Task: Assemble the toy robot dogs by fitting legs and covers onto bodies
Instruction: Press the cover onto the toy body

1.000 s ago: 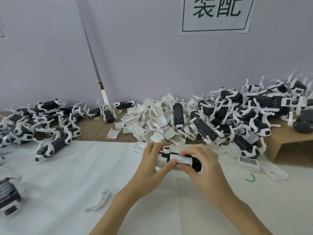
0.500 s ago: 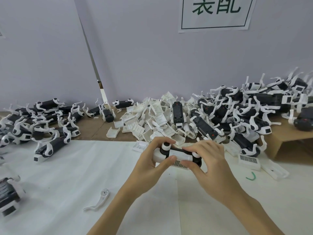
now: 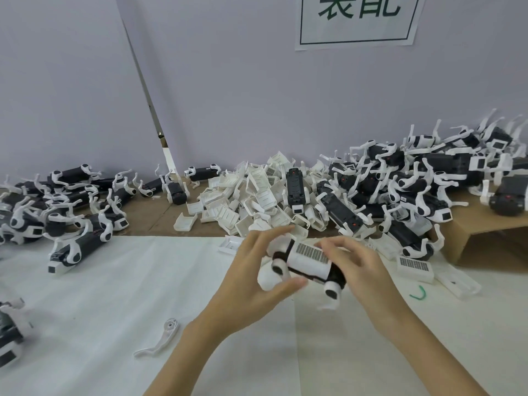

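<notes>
Wall, far: pale lilac, a white sign (image 3: 355, 21) with green characters, cut off at the top edge.

Bench (image 3: 85, 310): white sheet over the near part, brown cardboard along the far edge. Far right, a big heap of assembled robot dogs (image 3: 414, 190), black bodies with white legs sticking up, partly on a cardboard riser (image 3: 491, 227). Far centre, a heap of loose white covers (image 3: 245, 201). Far left, a thinner spread of more dogs (image 3: 65, 207).

Centre, held above the sheet: one toy robot dog (image 3: 310, 260) between both hands. Left hand (image 3: 251, 284) cups its left end, thumb under, fingers (image 3: 271, 234) spread over the top. Right hand (image 3: 368, 270) has its fingers closed on the right end and far side. Both are clamped on the toy.

Change: half a second ago the dog was level, with the barcode label at its near lower edge. It is now rolled, so the white cover with the label (image 3: 311, 252) faces up and toward the camera, round white leg hubs at the near side. A second ago the hands were pressing at the body. Reads as the cover seated and the piece being turned for checking; probably ready for a pile.

Small: a loose white leg (image 3: 160, 340) near left on the sheet; a spare labelled cover (image 3: 414, 265) right of the hands; a green twist of wire (image 3: 419, 292).
</notes>
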The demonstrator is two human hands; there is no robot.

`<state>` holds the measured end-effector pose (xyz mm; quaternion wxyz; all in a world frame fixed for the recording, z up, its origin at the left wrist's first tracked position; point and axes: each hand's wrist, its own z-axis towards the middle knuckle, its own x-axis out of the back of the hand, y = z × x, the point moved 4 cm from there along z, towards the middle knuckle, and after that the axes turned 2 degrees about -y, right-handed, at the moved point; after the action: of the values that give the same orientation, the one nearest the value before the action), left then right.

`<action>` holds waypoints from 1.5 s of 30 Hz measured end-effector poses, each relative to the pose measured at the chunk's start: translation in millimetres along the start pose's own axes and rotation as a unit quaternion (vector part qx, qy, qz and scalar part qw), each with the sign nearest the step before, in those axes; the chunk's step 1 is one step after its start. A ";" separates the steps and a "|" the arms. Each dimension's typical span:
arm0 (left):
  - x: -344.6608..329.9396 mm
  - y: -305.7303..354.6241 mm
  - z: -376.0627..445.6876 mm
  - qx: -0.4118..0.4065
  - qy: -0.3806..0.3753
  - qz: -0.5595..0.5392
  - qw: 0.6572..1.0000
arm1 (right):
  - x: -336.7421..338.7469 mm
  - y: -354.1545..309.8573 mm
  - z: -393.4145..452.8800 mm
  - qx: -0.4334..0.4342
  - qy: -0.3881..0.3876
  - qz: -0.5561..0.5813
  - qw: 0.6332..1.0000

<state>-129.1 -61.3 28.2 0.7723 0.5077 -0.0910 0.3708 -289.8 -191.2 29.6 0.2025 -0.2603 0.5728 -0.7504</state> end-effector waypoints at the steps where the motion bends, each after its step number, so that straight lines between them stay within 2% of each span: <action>1: -3.0 0.6 -0.5 -0.007 -0.030 0.003 1.000 | 0.5 5.4 1.4 -0.059 -0.017 0.050 0.997; 4: -11.2 -0.5 -1.0 -0.002 -0.063 -0.053 0.997 | -5.1 16.8 -1.8 -0.188 -0.092 0.164 0.964; 6: -11.6 -1.1 -0.9 0.019 -0.026 -0.067 0.997 | -10.7 19.8 -3.5 -0.202 -0.127 0.182 0.954; 8: -9.7 -5.3 -0.5 0.060 0.017 -0.071 0.996 | -11.8 17.2 -2.3 -0.129 -0.125 0.110 0.978; 10: -8.2 -10.3 0.2 0.103 0.047 -0.093 0.989 | -9.9 7.0 -2.7 0.018 -0.092 -0.032 0.995; 12: -7.9 -11.8 -0.5 0.117 0.062 -0.086 0.988 | -11.8 -1.5 -7.7 0.144 -0.055 -0.167 0.974; 14: -7.6 -8.5 -1.5 0.094 0.073 -0.050 0.992 | -18.2 -1.7 -11.2 0.202 -0.026 -0.260 0.944; 18: -10.0 -5.2 -2.5 0.072 0.076 -0.026 0.994 | -21.5 0.0 -12.1 0.182 -0.004 -0.272 0.945; 22: -12.4 -1.7 -3.2 0.064 0.076 -0.033 0.995 | -18.2 -5.3 -14.4 0.209 0.017 -0.317 0.925; 27: -9.6 0.0 -1.9 0.047 0.083 -0.032 0.995 | -20.1 -3.5 -13.1 0.195 -0.017 -0.302 0.933; 32: -17.6 4.2 -2.7 -0.005 0.062 0.021 0.998 | -24.9 2.0 -17.9 0.208 0.009 -0.350 0.913; 35: -15.8 8.3 -2.9 -0.016 0.047 0.050 0.998 | -26.1 -0.4 -18.4 0.211 0.012 -0.348 0.913; 37: -15.4 9.9 -2.4 0.013 0.035 0.080 0.996 | -26.5 -1.2 -18.9 0.215 0.011 -0.336 0.917; 39: -13.2 8.0 -2.6 0.076 0.049 0.055 0.994 | -25.7 -1.8 -20.4 0.223 0.021 -0.336 0.915; 43: -7.4 2.7 -0.1 0.160 0.071 -0.091 0.980 | -30.3 -9.1 -21.6 0.293 0.021 -0.402 0.867; 45: -6.9 -0.6 0.8 0.185 0.071 -0.179 0.964 | -32.1 -10.1 -21.0 0.299 -0.003 -0.401 0.866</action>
<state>-133.4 -65.5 24.6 0.7235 0.6219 0.1261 0.2717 -277.8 -153.4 29.9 -0.0463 -0.3965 0.1663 -0.9017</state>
